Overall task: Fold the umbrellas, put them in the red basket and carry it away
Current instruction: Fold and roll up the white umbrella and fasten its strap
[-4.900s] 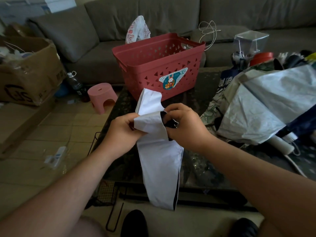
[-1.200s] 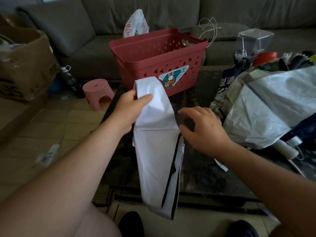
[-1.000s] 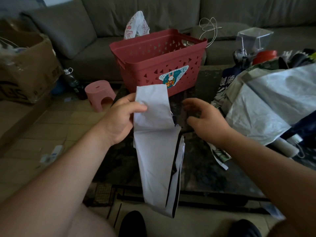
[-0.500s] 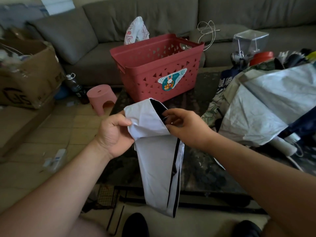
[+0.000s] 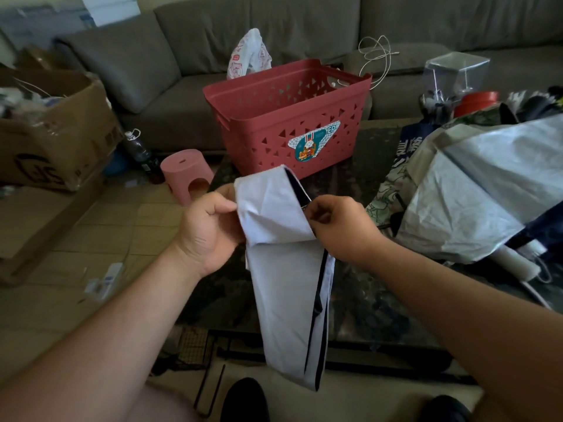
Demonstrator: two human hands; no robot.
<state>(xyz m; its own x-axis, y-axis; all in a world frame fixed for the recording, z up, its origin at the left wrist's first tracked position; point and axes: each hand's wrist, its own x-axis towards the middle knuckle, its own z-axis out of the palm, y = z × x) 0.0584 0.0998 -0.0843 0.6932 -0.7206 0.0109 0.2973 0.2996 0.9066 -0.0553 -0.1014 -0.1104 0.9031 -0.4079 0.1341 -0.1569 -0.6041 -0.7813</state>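
A long white umbrella sleeve (image 5: 286, 287) with a dark lining hangs in front of me over the near edge of the dark table (image 5: 365, 306). My left hand (image 5: 207, 226) grips its folded top on the left side. My right hand (image 5: 338, 226) pinches the top's right edge, where the dark lining shows. The red basket (image 5: 289, 117) stands on the far part of the table, just beyond my hands. To the right lies a heap of umbrellas, with a silver-white canopy (image 5: 475, 190) uppermost and a patterned one (image 5: 393, 181) under it.
A grey sofa (image 5: 274, 32) runs along the back with a plastic bag (image 5: 248, 56) on it. On the floor to the left are a cardboard box (image 5: 45, 132), a pink stool (image 5: 187, 175) and a bottle (image 5: 141, 153). A clear container (image 5: 454, 74) and a red tub (image 5: 475, 102) stand behind the heap.
My right hand came back from reaching toward the heap and took hold of the sleeve's top edge. The top has been folded over, showing the dark lining, and both hands hold it lower and closer.
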